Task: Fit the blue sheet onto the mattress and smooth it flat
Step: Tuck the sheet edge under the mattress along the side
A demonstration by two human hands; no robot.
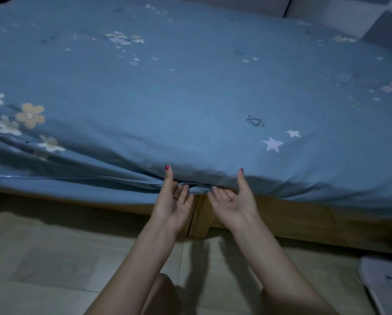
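Blue floral sheet (190, 87): lying spread over the mattress, bunching at 8 o'clock; left hand (173, 201) and right hand (233, 201), palms up, fingers hooking and tucking its 6 o'clock hem, smoothing remaining.

Dim room: wooden bed frame (304, 220) on pale tiled floor (42, 258).

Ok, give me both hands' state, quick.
Left hand: palm up, fingers tucked under the blue sheet edge; grip cannot be told.
Right hand: the same.
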